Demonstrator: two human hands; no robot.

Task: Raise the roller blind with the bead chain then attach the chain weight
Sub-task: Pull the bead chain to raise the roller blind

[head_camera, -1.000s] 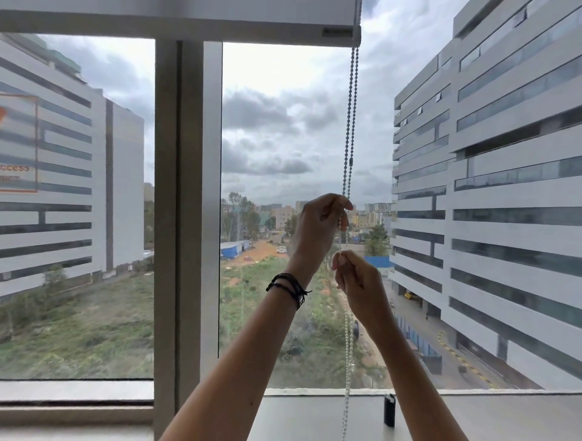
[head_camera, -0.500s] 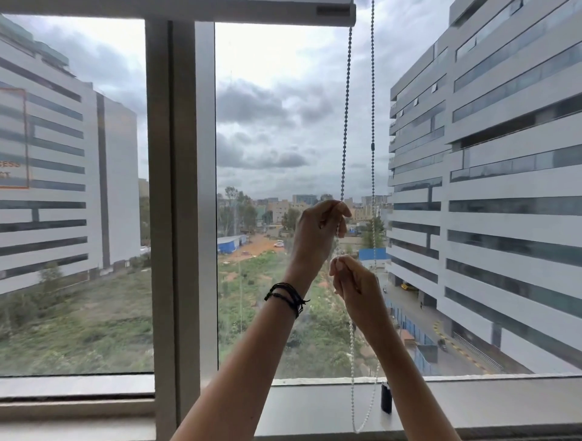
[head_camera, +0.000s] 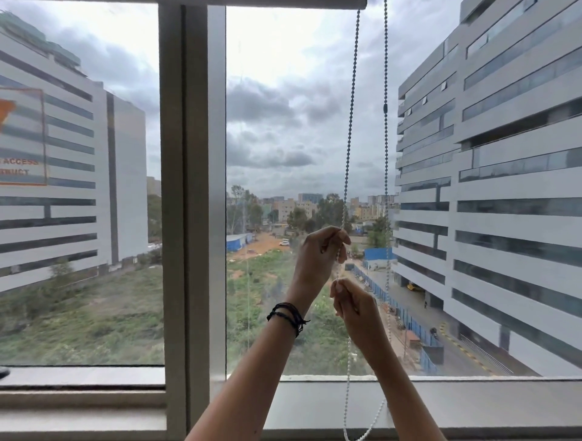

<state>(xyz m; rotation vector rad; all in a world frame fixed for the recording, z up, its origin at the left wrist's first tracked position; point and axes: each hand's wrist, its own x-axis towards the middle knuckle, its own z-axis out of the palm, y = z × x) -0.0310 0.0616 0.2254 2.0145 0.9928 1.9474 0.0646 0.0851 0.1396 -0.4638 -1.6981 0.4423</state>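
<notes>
Bead chain (head_camera: 349, 126): one loop with two strands, hanging from the top right of the window. The left strand runs down through both hands. The right strand hangs free just beside them.
Left hand (head_camera: 316, 256): the higher hand. Its fingers (head_camera: 330, 233) are curled in tight and pinch the left strand at the top of the fist.
Right hand (head_camera: 354, 307): just below the left hand. Its fingers (head_camera: 341, 291) are curled together and its fingertips pinch the same strand.
Loop end: under the right hand the chain drops past the sill (head_camera: 472, 406) to the bottom edge, then curves back up behind the right arm.
Dark joiner (head_camera: 385, 108): one small dark piece, high on the free strand.
Roller blind (head_camera: 299, 2): rolled up high, with only its bottom bar showing along the top edge.
Wristband (head_camera: 288, 314): a few dark cords round the left wrist.
Window post (head_camera: 189, 189): one thick upright post, with one glass pane on each side.
Sticker (head_camera: 22, 135): one orange-edged sticker on the left pane.
Outside: a big striped building on each side, green ground and grey clouds.
</notes>
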